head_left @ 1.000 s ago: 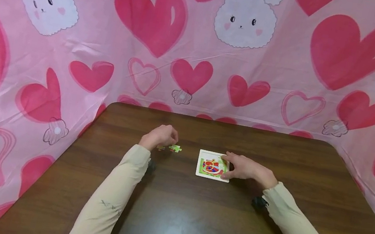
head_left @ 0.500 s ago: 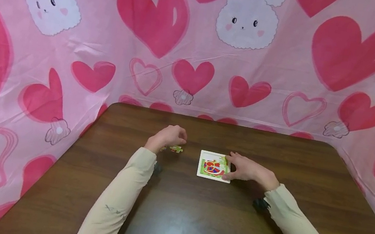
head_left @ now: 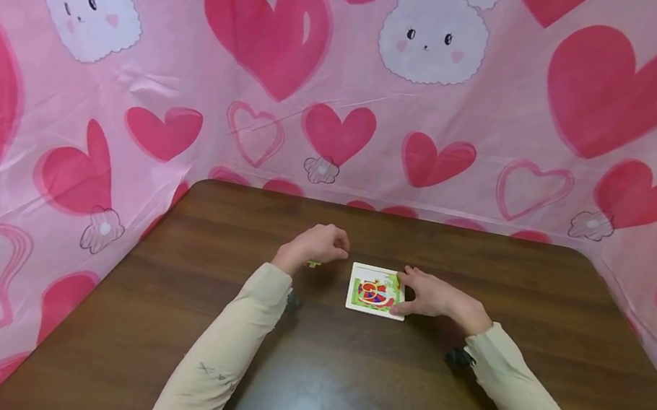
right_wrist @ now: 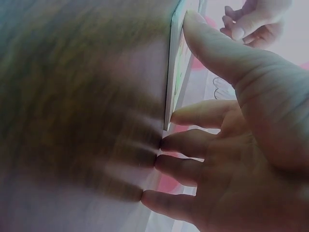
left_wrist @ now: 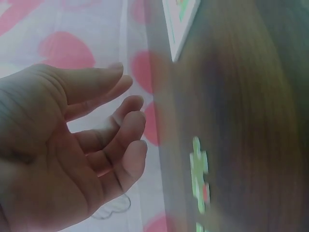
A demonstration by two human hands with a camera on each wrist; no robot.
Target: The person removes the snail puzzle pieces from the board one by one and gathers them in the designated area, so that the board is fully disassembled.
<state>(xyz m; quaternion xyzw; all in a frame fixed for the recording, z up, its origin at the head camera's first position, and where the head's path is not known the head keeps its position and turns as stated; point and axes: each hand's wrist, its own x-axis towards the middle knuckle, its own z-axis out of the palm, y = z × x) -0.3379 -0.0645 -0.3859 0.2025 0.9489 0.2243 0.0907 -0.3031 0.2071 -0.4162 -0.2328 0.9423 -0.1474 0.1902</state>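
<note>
A small white-framed jigsaw puzzle (head_left: 359, 309) with a red, blue and green picture lies flat on the table. My right hand (head_left: 437, 297) spans its right side, the thumb on the near part and the index finger at the far corner. In the right wrist view the other fingertips (right_wrist: 166, 143) touch the tabletop beside the frame. My left hand (head_left: 318, 243) hovers just left of the puzzle. In the left wrist view its thumb and index finger (left_wrist: 126, 82) lie close together, the others loosely bent; nothing shows between them. Below it lies a green puzzle piece (left_wrist: 198, 174).
Another piece (left_wrist: 199, 227) shows at the left wrist view's bottom edge. Around the brown wood-grain table (head_left: 375, 389) hangs a pink cloth (head_left: 496, 117) with hearts and rabbits, close to its far edge.
My left hand has moved right, from above the loose pieces toward the puzzle, and now covers most of them in the head view. The right hand stays at the puzzle's right side.
</note>
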